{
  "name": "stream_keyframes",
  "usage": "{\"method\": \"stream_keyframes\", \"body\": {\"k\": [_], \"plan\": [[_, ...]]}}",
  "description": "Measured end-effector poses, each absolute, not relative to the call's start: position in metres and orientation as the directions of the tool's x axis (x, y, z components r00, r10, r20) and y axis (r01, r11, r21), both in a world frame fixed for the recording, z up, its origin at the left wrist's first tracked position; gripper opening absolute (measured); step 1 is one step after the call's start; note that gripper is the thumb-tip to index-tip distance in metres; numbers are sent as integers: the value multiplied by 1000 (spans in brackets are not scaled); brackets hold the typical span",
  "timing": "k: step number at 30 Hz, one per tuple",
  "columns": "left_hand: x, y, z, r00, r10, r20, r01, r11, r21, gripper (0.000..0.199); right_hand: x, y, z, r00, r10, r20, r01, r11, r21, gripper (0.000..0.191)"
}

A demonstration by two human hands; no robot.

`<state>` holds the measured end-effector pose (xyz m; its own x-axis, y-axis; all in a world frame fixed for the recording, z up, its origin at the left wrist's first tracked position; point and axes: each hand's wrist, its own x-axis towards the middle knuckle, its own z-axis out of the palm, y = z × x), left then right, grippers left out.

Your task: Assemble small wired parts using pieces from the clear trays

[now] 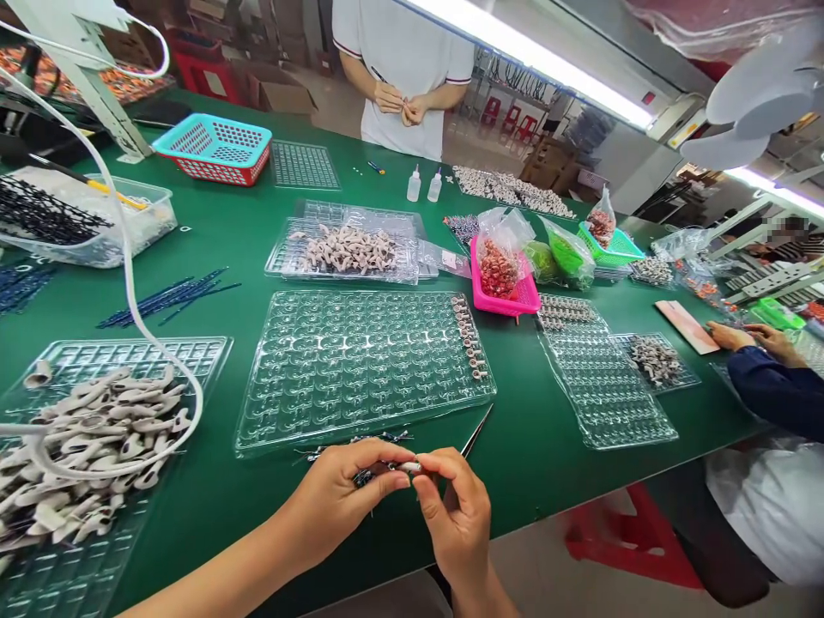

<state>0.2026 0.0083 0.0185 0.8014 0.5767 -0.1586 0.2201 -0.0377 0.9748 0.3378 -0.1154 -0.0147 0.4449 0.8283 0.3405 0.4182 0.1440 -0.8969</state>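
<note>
My left hand [351, 493] and my right hand [458, 511] meet fingertip to fingertip near the table's front edge. Between thumbs and forefingers they pinch a small whitish plastic part [410, 467], mostly covered by the fingers. Tweezers [477, 429] stick out from behind my right hand; whether that hand also holds them I cannot tell. Behind my left hand lies a small heap of dark wired pieces [364, 474]. Just beyond both hands is a clear moulded tray [348, 360], with one column of small beige-and-brown parts [468, 336] along its right side.
Grey-beige shells [96, 438] are heaped on a tray at left, under a looping white cable [129, 283]. Further back are a pink basket [505, 300], more beige parts [354, 251] and a blue basket [215, 137]. One co-worker stands opposite; another's hands [750, 336] are at right.
</note>
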Motion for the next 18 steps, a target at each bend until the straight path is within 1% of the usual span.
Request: {"method": "stream_keyframes", "body": {"k": [3,8,15,18], "plan": [[202,8,15,806,584,-97,175,-78,982,16,338,-116,-16,470,823,318,395,126,-910,15],[201,7,10,810,583,63,54,-181,982,16,337,-118,-20,478,832,280,368,99,-924,12],[200,6,11,813,565,139,22,-268,963,16,338,-120,-21,468,835,288,360,117,-925,16],[201,7,9,808,556,196,-16,-312,950,17,338,-119,-21,462,835,297,355,133,-925,19]]}}
